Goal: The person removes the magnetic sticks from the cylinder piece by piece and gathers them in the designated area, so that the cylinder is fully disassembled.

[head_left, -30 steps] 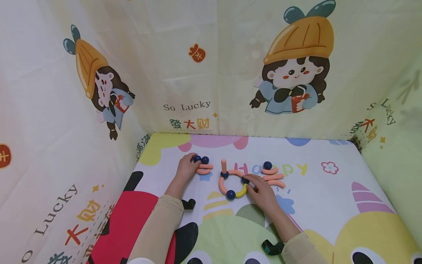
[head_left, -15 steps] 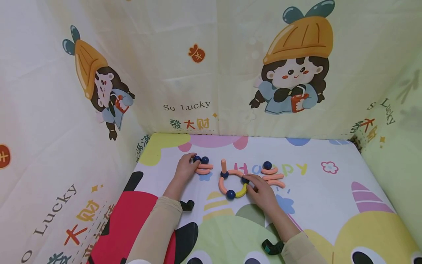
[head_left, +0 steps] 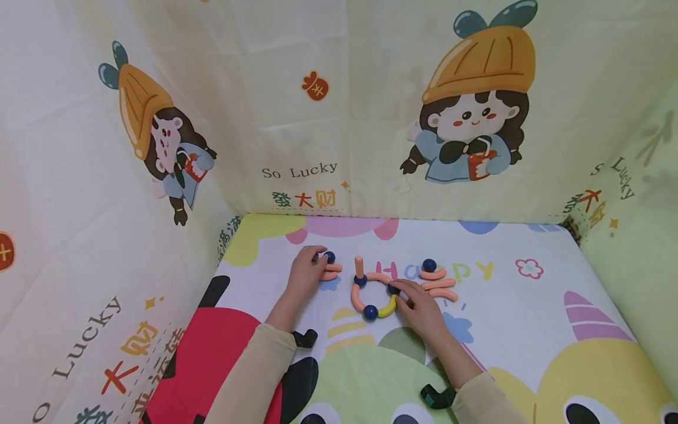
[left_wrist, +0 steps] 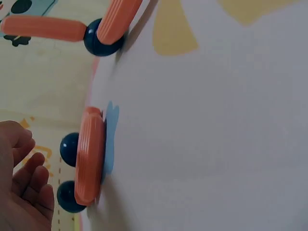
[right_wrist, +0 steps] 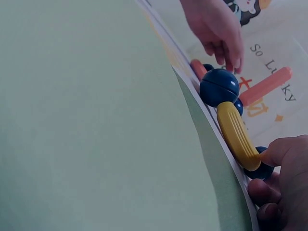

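The ring lies on the surface; near its two o'clock the right hand pinches a blue ball, probably to steady the joint. Toward ten o'clock, the left hand, loosely curled, seemingly empty, hovers beside loose balls.

The left grip has shifted right, hiding more of the pink sticks.

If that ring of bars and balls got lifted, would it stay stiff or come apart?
The ring would probably keep its curves, since its bars look thick. It may swivel or part at the blue balls, where bars meet round surfaces. The upright pink stick might tilt or drop, being joined only at its lower end.
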Action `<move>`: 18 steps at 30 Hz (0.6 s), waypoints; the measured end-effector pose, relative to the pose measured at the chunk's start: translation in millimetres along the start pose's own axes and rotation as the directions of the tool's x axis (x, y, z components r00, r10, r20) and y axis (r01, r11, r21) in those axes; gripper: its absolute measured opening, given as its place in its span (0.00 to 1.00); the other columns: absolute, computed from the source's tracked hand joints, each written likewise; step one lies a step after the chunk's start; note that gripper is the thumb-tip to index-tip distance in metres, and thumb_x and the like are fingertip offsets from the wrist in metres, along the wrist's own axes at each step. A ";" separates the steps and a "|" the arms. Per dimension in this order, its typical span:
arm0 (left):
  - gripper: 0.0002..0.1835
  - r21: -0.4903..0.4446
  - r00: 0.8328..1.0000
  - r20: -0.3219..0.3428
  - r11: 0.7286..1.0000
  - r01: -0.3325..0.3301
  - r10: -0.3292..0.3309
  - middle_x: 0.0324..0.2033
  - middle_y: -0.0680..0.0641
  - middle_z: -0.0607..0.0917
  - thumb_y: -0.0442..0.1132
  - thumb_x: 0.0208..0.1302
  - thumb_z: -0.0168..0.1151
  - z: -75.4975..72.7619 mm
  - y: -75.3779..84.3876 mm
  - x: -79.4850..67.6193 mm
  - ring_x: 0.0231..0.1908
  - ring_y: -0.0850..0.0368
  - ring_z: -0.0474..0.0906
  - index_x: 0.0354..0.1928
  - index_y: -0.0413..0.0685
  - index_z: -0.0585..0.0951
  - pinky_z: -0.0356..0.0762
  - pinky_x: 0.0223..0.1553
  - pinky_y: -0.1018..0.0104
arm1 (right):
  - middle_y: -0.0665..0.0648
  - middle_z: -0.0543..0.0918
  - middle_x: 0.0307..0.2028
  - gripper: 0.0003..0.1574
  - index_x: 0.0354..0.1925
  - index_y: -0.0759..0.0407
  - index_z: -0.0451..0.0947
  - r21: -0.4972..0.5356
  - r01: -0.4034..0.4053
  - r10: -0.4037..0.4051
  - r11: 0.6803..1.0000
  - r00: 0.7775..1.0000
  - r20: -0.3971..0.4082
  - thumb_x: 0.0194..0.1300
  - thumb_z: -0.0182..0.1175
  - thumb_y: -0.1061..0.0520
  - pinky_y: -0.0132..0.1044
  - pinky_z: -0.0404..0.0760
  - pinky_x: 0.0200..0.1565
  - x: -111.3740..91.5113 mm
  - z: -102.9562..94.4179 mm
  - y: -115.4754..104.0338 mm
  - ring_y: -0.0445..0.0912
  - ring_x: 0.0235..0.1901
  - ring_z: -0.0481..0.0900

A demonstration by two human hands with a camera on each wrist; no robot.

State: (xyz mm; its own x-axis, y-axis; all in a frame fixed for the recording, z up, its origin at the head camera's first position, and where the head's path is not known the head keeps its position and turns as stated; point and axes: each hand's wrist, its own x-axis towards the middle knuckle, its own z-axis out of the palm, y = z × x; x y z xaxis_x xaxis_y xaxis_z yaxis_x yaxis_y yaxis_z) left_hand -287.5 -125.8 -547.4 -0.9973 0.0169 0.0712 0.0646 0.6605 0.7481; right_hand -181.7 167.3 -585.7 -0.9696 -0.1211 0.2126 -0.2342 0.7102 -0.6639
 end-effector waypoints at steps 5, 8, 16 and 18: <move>0.16 -0.019 0.999 0.022 0.999 -0.038 0.038 0.47 0.50 0.81 0.46 0.70 0.60 5.3 5.4 -7.2 0.40 0.55 0.74 0.56 0.54 0.82 0.75 0.43 0.60 | 0.48 0.76 0.64 0.25 0.63 0.37 0.75 0.002 -0.001 0.001 1.000 1.000 -0.003 0.70 0.61 0.53 0.36 0.72 0.38 -0.4 1.0 1.3 0.36 0.30 0.71; 0.17 -0.051 0.994 0.071 0.996 -0.074 0.078 0.48 0.52 0.82 0.46 0.70 0.59 8.2 8.7 -13.3 0.40 0.58 0.75 0.59 0.56 0.81 0.75 0.44 0.63 | 0.49 0.76 0.64 0.25 0.63 0.38 0.76 0.005 0.009 -0.009 1.000 1.000 -0.011 0.70 0.61 0.54 0.35 0.72 0.37 -0.4 0.8 1.6 0.36 0.29 0.71; 0.21 -0.156 0.946 0.287 0.982 -0.105 0.147 0.54 0.55 0.82 0.45 0.71 0.57 21.3 16.2 -28.7 0.36 0.60 0.78 0.64 0.62 0.75 0.76 0.35 0.67 | 0.48 0.76 0.63 0.24 0.62 0.38 0.76 0.010 -0.001 0.001 1.000 1.000 -0.010 0.70 0.60 0.53 0.35 0.72 0.37 0.3 1.9 1.7 0.37 0.29 0.71; 0.22 -0.190 0.934 0.327 0.978 -0.086 0.146 0.56 0.55 0.81 0.48 0.71 0.57 25.9 16.5 -30.9 0.35 0.61 0.79 0.66 0.63 0.74 0.76 0.34 0.67 | 0.49 0.77 0.63 0.24 0.63 0.38 0.76 0.003 0.003 -0.003 1.000 1.000 -0.010 0.70 0.60 0.53 0.35 0.72 0.37 0.6 2.6 2.0 0.36 0.30 0.71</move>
State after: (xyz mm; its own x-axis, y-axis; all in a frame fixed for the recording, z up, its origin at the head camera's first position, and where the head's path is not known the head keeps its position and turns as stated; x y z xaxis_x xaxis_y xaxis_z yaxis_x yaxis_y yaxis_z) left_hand -256.5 -96.1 -554.3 -0.9328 0.3581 -0.0402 0.1559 0.5018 0.8508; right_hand -182.9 166.8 -588.8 -0.9681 -0.1164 0.2217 -0.2374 0.7078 -0.6653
